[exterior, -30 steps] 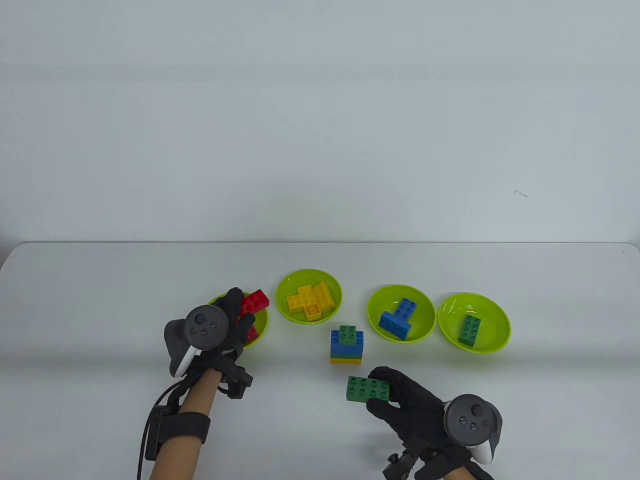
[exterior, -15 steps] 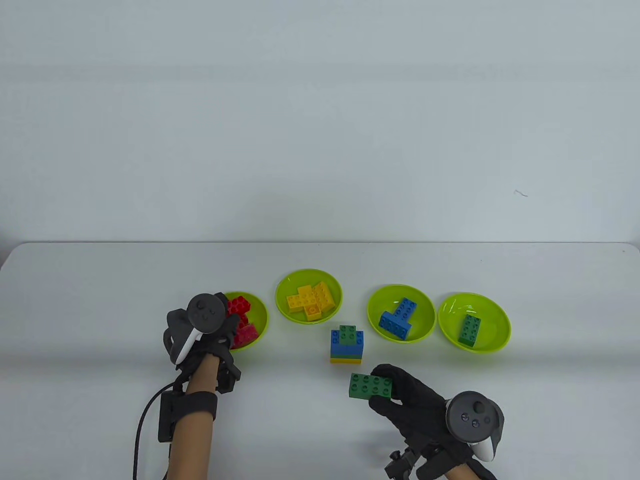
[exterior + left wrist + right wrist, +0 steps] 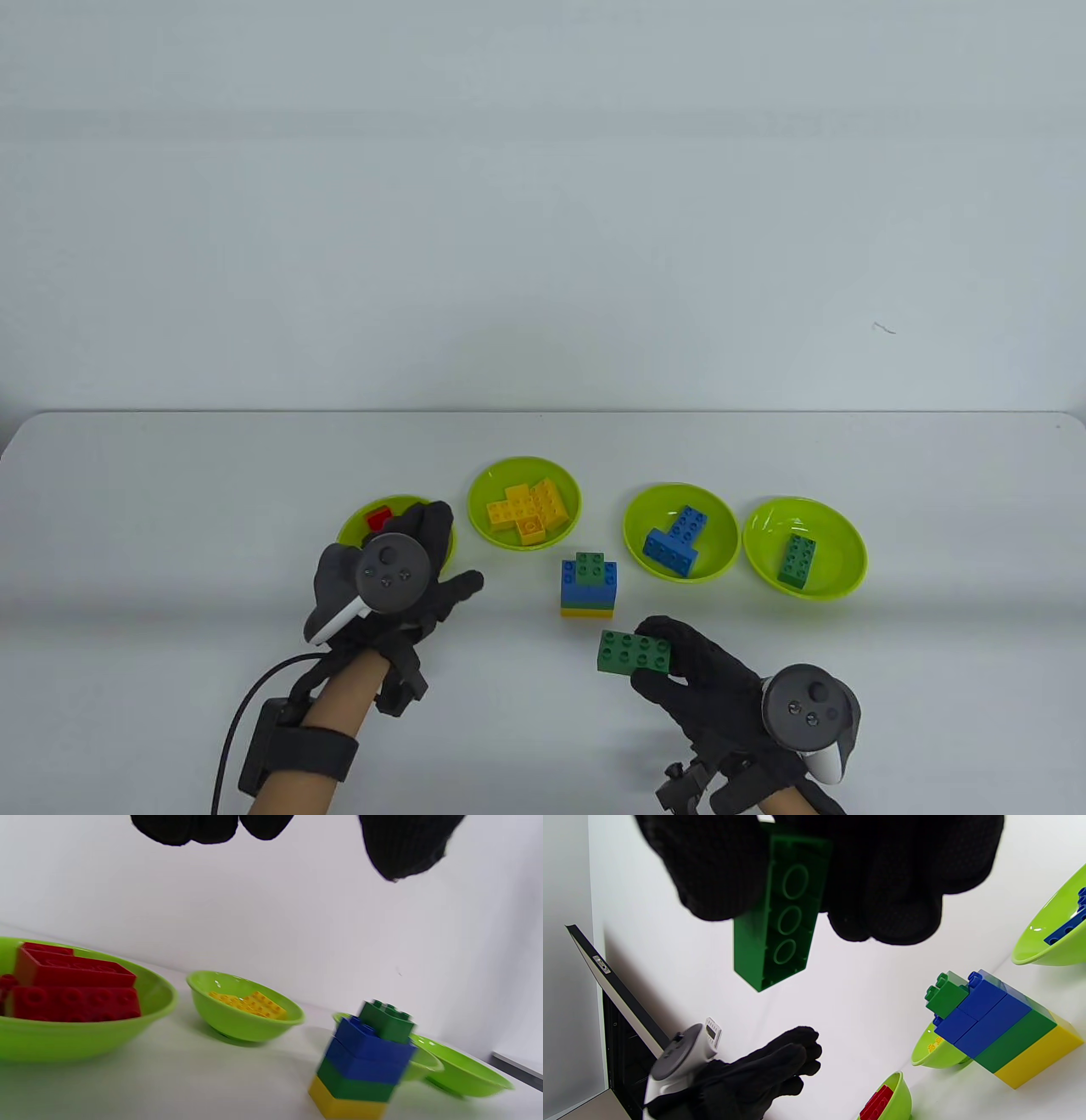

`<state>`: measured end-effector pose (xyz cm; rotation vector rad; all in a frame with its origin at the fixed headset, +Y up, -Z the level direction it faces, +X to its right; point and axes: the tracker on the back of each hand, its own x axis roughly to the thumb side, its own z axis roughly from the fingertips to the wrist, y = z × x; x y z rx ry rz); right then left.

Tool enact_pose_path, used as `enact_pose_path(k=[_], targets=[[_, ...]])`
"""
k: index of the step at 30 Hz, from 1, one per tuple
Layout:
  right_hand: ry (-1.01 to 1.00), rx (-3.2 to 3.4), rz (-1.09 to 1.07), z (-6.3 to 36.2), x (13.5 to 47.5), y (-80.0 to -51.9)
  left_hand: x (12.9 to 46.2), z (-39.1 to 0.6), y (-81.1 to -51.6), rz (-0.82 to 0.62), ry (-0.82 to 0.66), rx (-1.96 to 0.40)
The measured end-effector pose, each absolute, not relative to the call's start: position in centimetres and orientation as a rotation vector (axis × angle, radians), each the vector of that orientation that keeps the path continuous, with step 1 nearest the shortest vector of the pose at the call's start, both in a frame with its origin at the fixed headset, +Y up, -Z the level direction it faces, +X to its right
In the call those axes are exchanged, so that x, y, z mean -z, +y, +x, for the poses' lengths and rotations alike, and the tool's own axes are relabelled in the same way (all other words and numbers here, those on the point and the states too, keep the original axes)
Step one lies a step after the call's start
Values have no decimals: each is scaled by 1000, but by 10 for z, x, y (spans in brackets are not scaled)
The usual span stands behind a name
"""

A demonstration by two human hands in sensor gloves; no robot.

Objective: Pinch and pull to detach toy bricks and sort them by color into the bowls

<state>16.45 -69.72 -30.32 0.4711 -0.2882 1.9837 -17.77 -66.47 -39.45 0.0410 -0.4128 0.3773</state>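
A stack of joined bricks (image 3: 589, 585) stands mid-table: green on top, then blue, green and yellow (image 3: 365, 1063) (image 3: 999, 1027). My right hand (image 3: 679, 658) pinches a long green brick (image 3: 635, 653) (image 3: 778, 929) just in front of the stack, lifted off the table. My left hand (image 3: 441, 560) hovers with fingers spread beside the red-brick bowl (image 3: 352, 526), holding nothing; in the left wrist view its fingertips (image 3: 403, 844) hang empty above the table. That bowl (image 3: 85, 1039) holds several red bricks (image 3: 72, 988).
A bowl of yellow bricks (image 3: 524, 505), a bowl of blue bricks (image 3: 680, 532) and a bowl (image 3: 804, 548) with one green brick sit in a row behind the stack. The table's far edge runs just behind the bowls.
My left hand dropped a red brick into the left bowl, then drew back towards the right with fingers spread. The right hand with the green brick crept slightly up and right.
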Motion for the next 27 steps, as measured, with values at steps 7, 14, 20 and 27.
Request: enact_pose_path(k=[7,14,20,27], targets=[[-298,-1983,462,167,303,-696,349,-144,-682,-29,-535,-320],[-297,-1990,459,169,304,-697,337,-143,-703,11,-545,-282],[-303,-2003,448,173,305,-698,333,-145,-708,-12,-541,-265],[-316,-2019,408,182,311,-694,331,-151,-705,18,-535,-261]])
